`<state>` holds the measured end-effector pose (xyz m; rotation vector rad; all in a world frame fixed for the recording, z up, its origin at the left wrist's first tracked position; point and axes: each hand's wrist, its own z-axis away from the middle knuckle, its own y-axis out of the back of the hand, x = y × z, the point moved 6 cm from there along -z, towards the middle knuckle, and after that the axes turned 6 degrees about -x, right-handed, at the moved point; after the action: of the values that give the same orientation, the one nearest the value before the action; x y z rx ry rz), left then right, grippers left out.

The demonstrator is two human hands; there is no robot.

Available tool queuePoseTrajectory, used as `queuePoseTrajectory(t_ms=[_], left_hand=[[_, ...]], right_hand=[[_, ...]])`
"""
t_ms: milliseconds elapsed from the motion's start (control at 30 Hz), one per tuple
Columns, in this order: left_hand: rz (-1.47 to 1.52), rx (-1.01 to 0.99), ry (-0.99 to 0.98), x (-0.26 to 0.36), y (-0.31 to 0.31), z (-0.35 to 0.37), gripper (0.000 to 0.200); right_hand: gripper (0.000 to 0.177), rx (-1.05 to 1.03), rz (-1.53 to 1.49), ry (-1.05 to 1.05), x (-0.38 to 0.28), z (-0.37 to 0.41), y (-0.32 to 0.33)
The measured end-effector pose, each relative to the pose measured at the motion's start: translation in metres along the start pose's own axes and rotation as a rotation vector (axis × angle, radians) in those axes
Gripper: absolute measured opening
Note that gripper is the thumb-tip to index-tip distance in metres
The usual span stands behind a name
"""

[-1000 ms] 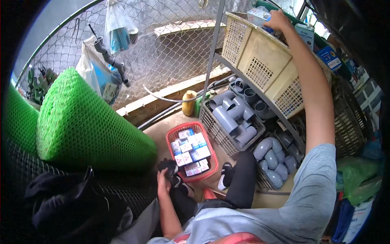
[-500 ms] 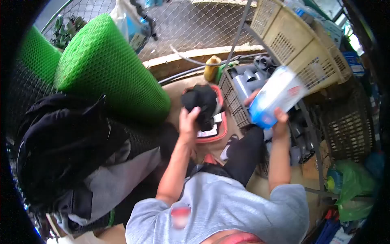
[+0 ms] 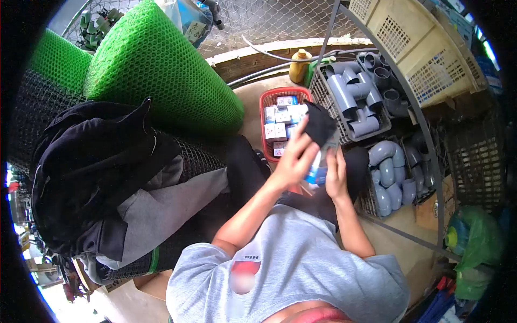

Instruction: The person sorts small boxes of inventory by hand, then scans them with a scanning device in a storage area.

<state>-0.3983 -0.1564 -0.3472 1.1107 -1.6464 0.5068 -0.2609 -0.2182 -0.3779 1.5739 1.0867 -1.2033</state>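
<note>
My left hand (image 3: 295, 161) is closed on a black cloth (image 3: 320, 125), fingers stretched along its lower edge. Close beside it, my right hand (image 3: 336, 175) grips a blue-and-white package (image 3: 318, 175), mostly hidden behind the fingers and the cloth. Cloth and package overlap over my lap; whether they touch is hard to tell. Just beyond my hands, a red basket (image 3: 263, 121) on the floor holds several small white boxes (image 3: 281, 116) with printed marks.
Rolls of green plastic mesh (image 3: 161, 70) and a black jacket (image 3: 91, 172) stand on the left. Grey pipe fittings (image 3: 385, 175) fill crates (image 3: 323, 97) on the right. A yellow bottle (image 3: 299, 67) stands behind the basket, and a cream crate (image 3: 414, 54) leans at upper right.
My left hand has lifted the black cloth off the basket and moved right, uncovering the small boxes. My right hand has brought the package down and left, so both hands are now together.
</note>
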Motion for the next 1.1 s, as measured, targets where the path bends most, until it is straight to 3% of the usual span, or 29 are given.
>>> queuePoseTrajectory(t_ms=[67,133,200,267,333,367,400,467,533,600,667,700,767,800,933,1000,1100], left_hand=[[0.312,0.093,0.169,-0.001,0.003,-0.001,0.013],[-0.009,0.002,-0.016,0.009,-0.012,0.010,0.013],[-0.051,-0.112,-0.056,0.023,-0.025,0.025,0.027],[-0.023,-0.162,-0.070,0.031,-0.023,0.025,0.029],[-0.045,-0.125,-0.031,0.028,-0.014,0.018,0.032],[-0.089,-0.112,0.017,0.013,-0.011,0.015,0.037],[-0.049,-0.101,-0.003,0.023,-0.005,0.005,0.033],[0.056,-0.105,0.180,0.009,-0.003,-0.001,0.032],[0.100,-0.110,0.347,-0.004,-0.009,0.000,0.030],[-0.192,-0.064,-0.113,0.028,-0.030,0.009,0.029],[-0.444,-0.315,-0.235,0.042,-0.044,0.019,0.044],[-0.420,-0.361,-0.225,0.042,-0.045,0.018,0.046],[-0.370,-0.413,-0.209,0.035,-0.039,0.012,0.047],[-0.371,-0.369,-0.204,0.027,-0.034,0.007,0.048],[0.142,-0.003,0.030,-0.001,-0.029,-0.006,0.059],[0.113,-0.031,0.047,-0.007,-0.047,0.005,0.062],[0.014,-0.246,0.001,-0.004,-0.063,0.024,0.063]], right_hand=[[0.044,-0.081,0.050,-0.012,-0.016,0.003,-0.002],[0.042,0.168,-0.207,-0.010,-0.001,-0.002,0.004],[0.042,0.186,-0.612,-0.146,0.042,-0.005,0.013],[0.047,0.099,-0.688,-0.133,0.045,-0.007,0.014],[0.054,0.087,-0.523,-0.027,0.034,-0.003,0.012],[0.059,0.101,-0.357,0.128,0.001,-0.003,0.007],[0.056,0.053,-0.283,0.102,-0.010,-0.001,0.003],[0.057,0.015,-0.213,0.158,-0.020,0.002,0.001],[0.066,0.132,0.011,0.236,-0.020,0.003,0.003],[0.064,0.274,-0.246,0.111,-0.016,-0.009,0.013],[0.064,0.191,-0.713,0.031,0.019,-0.023,0.023],[0.064,0.139,-0.443,0.088,0.026,-0.024,0.026],[0.070,0.070,-0.207,0.196,0.022,-0.012,0.023],[0.070,0.049,-0.206,0.200,0.013,-0.005,0.018],[0.065,0.023,-0.056,0.125,-0.002,0.013,0.004],[0.062,0.109,-0.005,0.068,0.015,0.011,0.020],[0.059,0.065,-0.069,0.022,0.028,0.014,0.032]])
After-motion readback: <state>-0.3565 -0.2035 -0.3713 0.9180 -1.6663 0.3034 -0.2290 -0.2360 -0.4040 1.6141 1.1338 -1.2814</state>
